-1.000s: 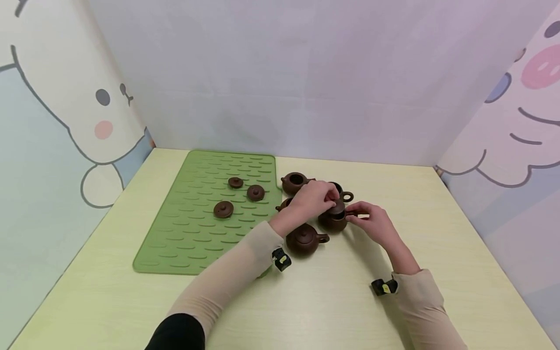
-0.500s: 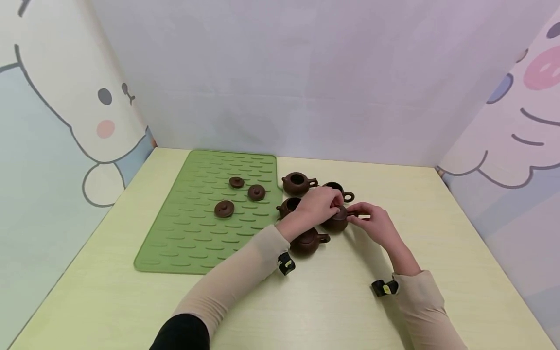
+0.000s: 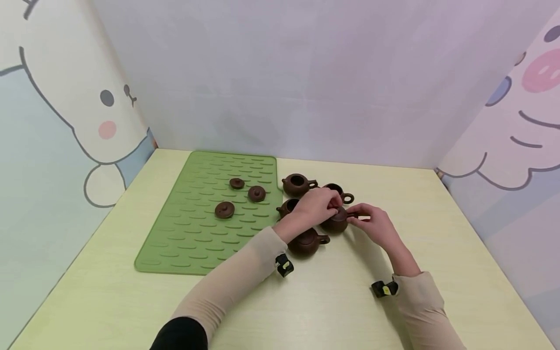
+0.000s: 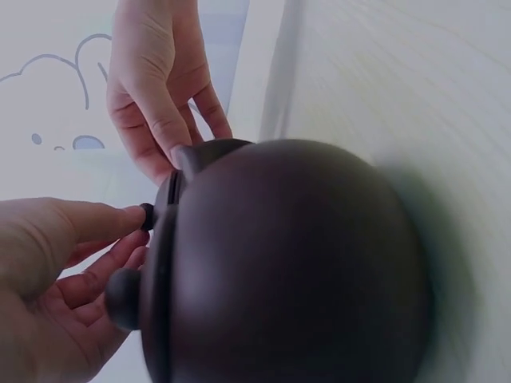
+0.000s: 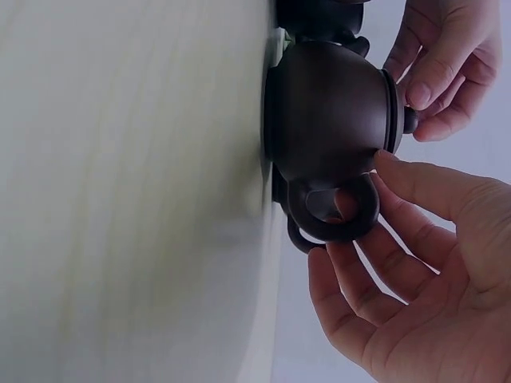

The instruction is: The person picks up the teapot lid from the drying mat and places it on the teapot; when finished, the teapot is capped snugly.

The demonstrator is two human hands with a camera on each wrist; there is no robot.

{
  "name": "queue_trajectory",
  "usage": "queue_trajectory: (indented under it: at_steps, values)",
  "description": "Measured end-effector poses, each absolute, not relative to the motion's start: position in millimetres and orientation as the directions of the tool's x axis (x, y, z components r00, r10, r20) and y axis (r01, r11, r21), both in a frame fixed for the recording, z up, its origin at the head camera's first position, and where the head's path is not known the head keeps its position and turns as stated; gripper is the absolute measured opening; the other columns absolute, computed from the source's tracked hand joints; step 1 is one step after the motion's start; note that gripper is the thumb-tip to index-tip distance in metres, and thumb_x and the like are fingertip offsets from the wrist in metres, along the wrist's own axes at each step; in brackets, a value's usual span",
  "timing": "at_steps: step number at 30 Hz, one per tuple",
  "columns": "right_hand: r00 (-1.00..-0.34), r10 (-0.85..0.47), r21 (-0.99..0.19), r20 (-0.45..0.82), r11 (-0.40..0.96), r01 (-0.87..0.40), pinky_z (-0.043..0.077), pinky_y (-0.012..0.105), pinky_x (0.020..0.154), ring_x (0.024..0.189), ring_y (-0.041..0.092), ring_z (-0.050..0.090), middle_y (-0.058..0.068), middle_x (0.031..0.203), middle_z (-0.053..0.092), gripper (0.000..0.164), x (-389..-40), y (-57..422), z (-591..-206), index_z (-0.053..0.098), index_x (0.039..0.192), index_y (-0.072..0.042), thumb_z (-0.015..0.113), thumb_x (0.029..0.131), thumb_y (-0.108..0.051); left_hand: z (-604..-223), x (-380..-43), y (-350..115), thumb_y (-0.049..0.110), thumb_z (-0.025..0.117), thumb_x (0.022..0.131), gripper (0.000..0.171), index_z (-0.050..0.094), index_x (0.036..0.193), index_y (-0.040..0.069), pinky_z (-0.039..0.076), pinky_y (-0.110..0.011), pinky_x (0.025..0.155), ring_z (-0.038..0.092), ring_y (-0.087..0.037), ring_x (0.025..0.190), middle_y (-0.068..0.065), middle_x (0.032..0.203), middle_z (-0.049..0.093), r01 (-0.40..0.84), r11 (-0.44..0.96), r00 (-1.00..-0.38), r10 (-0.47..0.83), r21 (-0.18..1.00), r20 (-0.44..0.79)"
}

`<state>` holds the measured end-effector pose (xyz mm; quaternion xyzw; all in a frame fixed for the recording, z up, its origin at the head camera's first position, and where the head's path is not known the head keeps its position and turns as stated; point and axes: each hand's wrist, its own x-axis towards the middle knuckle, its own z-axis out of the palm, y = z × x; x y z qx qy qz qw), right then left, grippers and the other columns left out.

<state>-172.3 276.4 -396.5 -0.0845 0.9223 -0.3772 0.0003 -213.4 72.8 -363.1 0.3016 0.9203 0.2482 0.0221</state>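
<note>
Cartoon-animal prints cover the left wall (image 3: 65,160) and right wall (image 3: 507,112), with a plain pale backdrop (image 3: 280,87) between them at the back edge of a light wood counter (image 3: 341,311). Going left to right: green ridged mat (image 3: 175,214) reaching up near the counter's back left corner, carrying three loose brown lids, knobs up: front lid (image 3: 225,210), back lid (image 3: 237,183), rightmost lid (image 3: 256,194).

Next, right by the mat's right edge, the little brown teapots: two uncovered ones, the half-hidden teapot (image 3: 286,208) and the back teapot (image 3: 296,185), then a front teapot (image 3: 305,244) with its lid on. Left hand (image 3: 316,206) reaches over them, its grip pinching the knob (image 5: 410,120) of the lid on the held teapot (image 3: 335,225), which sits well in from the counter's right edge. Behind it is another uncovered one, the far-right teapot (image 3: 343,192). Last up, right hand (image 3: 371,221): its grip is on the held teapot's handle (image 5: 335,211).
</note>
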Motion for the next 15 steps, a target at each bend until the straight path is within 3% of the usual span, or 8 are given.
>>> queue_trajectory:
  at_steps: [15]
  values:
    - [-0.984, -0.145, -0.697, 0.104, 0.695, -0.176, 0.057, 0.045, 0.093, 0.111, 0.034, 0.065, 0.019, 0.115, 0.072, 0.025, -173, 277, -386, 0.068, 0.117, 0.000, 0.067, 0.095, -0.012, -355, -213, 54, 0.019, 0.070, 0.094, 0.013, 0.070, 0.107, 0.018, 0.053, -0.017, 0.082, 0.066, -0.006, 0.094, 0.006, 0.102, 0.072, 0.506, 0.661, -0.836, 0.534, 0.554, 0.127]
